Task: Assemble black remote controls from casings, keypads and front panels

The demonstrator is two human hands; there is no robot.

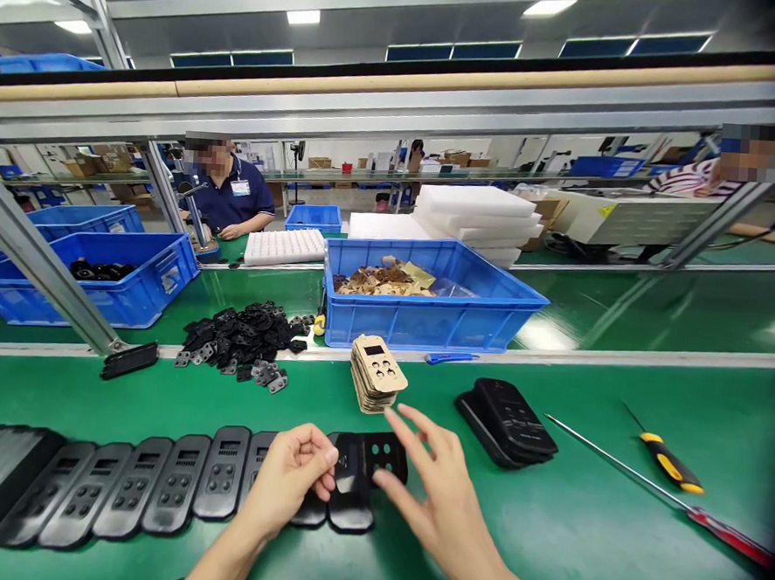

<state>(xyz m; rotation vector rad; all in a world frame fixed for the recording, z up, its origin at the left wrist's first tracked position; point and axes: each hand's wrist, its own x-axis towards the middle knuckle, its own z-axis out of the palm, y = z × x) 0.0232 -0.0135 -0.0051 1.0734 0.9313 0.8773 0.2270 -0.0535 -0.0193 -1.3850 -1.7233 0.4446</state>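
A row of black plastic housings (222,472) with button bumps and slots lies across the green bench. My left hand (290,477) is over the right part of this row, thumb and fingertips pinched together; anything between them is too small to make out. Just right of it lies a glossy black housing (352,498) without visible bumps. A thin black piece with round holes (390,455) overlaps its right side. Around that piece my right hand (437,494) is spread, thumb and fingers apart. Beyond the hands stands a stack of tan cut-out sheets (377,372).
Stacked black panels (507,422), a long red-handled screwdriver (644,481) and a yellow-black screwdriver (672,463) lie right. Small black plates (244,338) are heaped left. Behind are a blue bin (418,322) of tan scraps and a blue cutter (452,358). A co-worker (242,189) sits opposite.
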